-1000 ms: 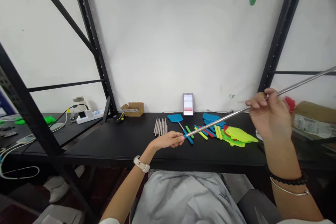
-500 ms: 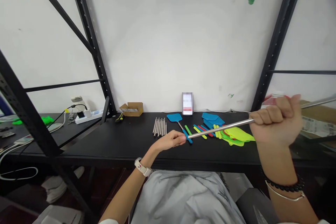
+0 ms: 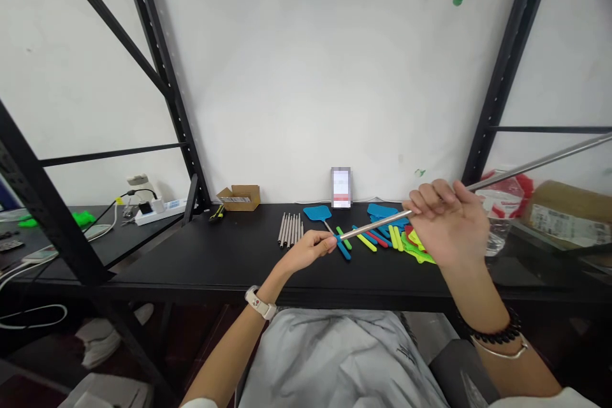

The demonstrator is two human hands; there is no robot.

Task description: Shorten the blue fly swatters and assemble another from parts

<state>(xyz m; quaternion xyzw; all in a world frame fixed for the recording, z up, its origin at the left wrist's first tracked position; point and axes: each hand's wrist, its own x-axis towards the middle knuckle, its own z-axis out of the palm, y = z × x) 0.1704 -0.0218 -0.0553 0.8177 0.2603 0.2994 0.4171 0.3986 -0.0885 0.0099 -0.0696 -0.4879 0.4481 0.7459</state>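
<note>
My left hand (image 3: 310,252) is closed around the near end of a long steel rod (image 3: 377,225), which has a blue tip (image 3: 338,239). My right hand (image 3: 447,223) grips the same rod further along, and the rod runs up to the right past the frame edge. Below the rod's tip lies a blue fly swatter (image 3: 317,213) with a thin metal shaft. Just right of it are coloured plastic handles (image 3: 366,241). Bright yellow-green swatter heads (image 3: 418,248) are partly hidden behind my right hand. Short steel tubes (image 3: 290,231) lie side by side left of the swatter.
All this lies on a black table (image 3: 191,255) against a white wall, with black shelf uprights (image 3: 502,76) on both sides. A phone (image 3: 341,188) stands at the back. Nearby are a cardboard box (image 3: 238,197), a power strip (image 3: 160,212), a clear plastic bottle (image 3: 500,217) and a parcel (image 3: 568,217).
My right hand has slid left along the rod, closer to my left hand, and now sits lower. The rod's far end has tilted up to the right. My left hand has barely moved.
</note>
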